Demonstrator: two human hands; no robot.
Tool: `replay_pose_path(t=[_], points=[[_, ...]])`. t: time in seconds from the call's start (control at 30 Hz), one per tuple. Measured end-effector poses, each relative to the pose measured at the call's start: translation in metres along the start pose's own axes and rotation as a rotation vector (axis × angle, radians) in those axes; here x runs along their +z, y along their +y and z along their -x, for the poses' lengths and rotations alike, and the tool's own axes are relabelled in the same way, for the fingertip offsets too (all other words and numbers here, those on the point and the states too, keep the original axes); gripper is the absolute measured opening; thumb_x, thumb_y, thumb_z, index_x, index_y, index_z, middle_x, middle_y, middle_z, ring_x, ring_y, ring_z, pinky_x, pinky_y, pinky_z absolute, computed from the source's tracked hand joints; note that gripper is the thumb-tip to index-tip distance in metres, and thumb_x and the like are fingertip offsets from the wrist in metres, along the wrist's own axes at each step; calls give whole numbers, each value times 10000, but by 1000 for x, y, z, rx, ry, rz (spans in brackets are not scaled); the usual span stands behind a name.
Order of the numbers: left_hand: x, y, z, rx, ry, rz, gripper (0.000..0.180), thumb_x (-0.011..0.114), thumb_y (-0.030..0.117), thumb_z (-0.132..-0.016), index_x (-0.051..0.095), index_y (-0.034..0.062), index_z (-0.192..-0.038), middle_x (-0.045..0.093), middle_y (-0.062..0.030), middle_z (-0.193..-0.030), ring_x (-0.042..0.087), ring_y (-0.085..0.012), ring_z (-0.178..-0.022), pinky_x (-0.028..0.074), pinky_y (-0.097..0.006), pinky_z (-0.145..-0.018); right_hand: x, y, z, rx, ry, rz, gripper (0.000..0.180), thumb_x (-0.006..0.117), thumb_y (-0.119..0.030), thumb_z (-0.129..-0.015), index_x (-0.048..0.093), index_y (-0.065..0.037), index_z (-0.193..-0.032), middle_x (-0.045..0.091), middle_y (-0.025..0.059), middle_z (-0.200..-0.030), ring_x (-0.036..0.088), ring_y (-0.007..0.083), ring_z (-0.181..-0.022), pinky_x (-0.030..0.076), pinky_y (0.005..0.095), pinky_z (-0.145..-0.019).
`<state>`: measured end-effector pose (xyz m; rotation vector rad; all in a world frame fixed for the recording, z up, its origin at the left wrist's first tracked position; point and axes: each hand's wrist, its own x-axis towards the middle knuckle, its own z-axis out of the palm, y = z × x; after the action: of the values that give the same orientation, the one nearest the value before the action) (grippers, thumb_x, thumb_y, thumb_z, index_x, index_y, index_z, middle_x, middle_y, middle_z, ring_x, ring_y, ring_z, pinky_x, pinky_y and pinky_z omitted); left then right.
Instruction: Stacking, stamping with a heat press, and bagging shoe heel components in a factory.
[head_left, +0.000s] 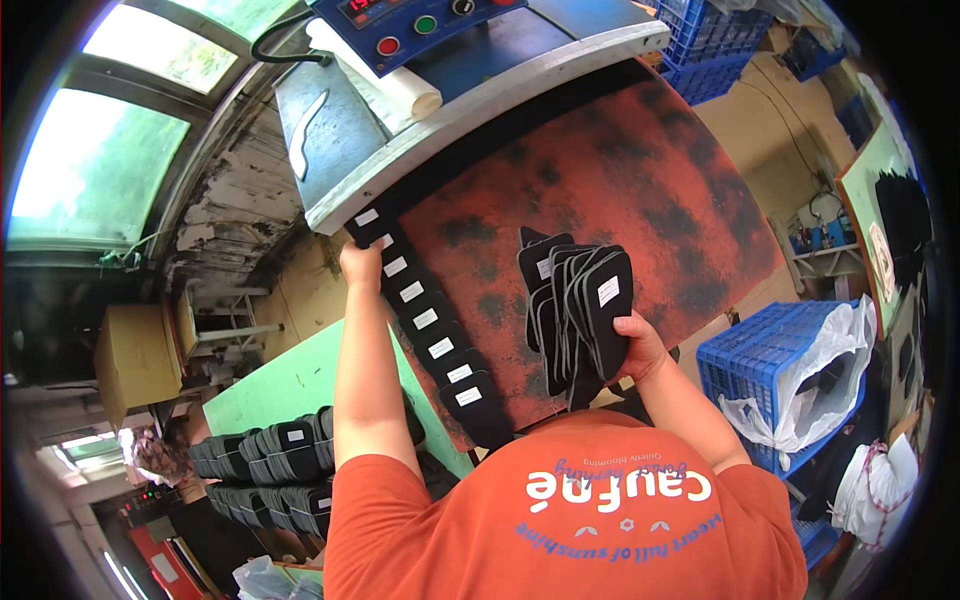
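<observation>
My right hand [643, 350] grips a fanned bundle of flat black pads [590, 300], thumb on top; the front one carries a small white label. It is above the near right part of the red-and-black mottled board [560, 200]. Along the board's left edge runs an overlapping row of matching black pads [432, 325], each with a white label. At the far end of that row, my left hand [361, 262] pinches the edge of one black pad, thumb beside its label. Its other fingertips are partly hidden.
A metal-edged plate [480, 95] with a blue control box [415, 30] overhangs the board's far side. Stacked black pads [285, 455] lie on a green table [290, 385] at left. A blue crate [770, 365] with plastic bags stands at right; more blue crates [710, 45] stand beyond.
</observation>
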<state>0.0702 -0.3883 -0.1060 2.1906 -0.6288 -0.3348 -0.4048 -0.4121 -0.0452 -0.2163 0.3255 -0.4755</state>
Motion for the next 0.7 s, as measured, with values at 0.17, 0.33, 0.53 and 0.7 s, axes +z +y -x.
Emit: replay_pose_path(t=[0.17, 0.33, 0.53, 0.7], points=[[-35, -11, 81, -216, -534, 262, 278, 618, 250, -953, 673, 3, -1069, 697, -86, -909, 640, -161, -768, 499, -322, -649, -18, -3, 15, -77, 50, -48, 618, 692, -157, -775, 499, 24, -1333, 634, 186, -1235, 641, 321, -1104, 514, 460, -977], [-78, -11, 218, -448, -868, 655, 578, 514, 512, -972, 574, 26, -1278, 652, -72, -1160, 609, -182, -1066, 503, -330, -870, -35, 3, 28, -41, 90, -77, 615, 699, -162, -775, 507, 25, -1329, 632, 175, -1243, 639, 294, -1114, 507, 423, -992], [-78, 37, 280, -207, -955, 583, 553, 684, 76, -862, 468, -11, -1364, 604, -100, -1271, 586, -208, -1170, 463, -356, -1013, -28, 10, 25, 91, 30, -31, 646, 716, -151, -740, 508, 23, -1326, 633, 164, -1240, 639, 283, -1114, 512, 411, -987], [-8, 79, 263, -156, -616, 820, 395, 592, 87, -945, 493, -8, -1315, 620, -91, -1232, 599, -180, -1110, 468, -329, -979, 12, -1, 3, 134, -49, 178, 765, 752, -126, -688, 448, 5, -1378, 601, 140, -1271, 609, 250, -1148, 497, 385, -995]])
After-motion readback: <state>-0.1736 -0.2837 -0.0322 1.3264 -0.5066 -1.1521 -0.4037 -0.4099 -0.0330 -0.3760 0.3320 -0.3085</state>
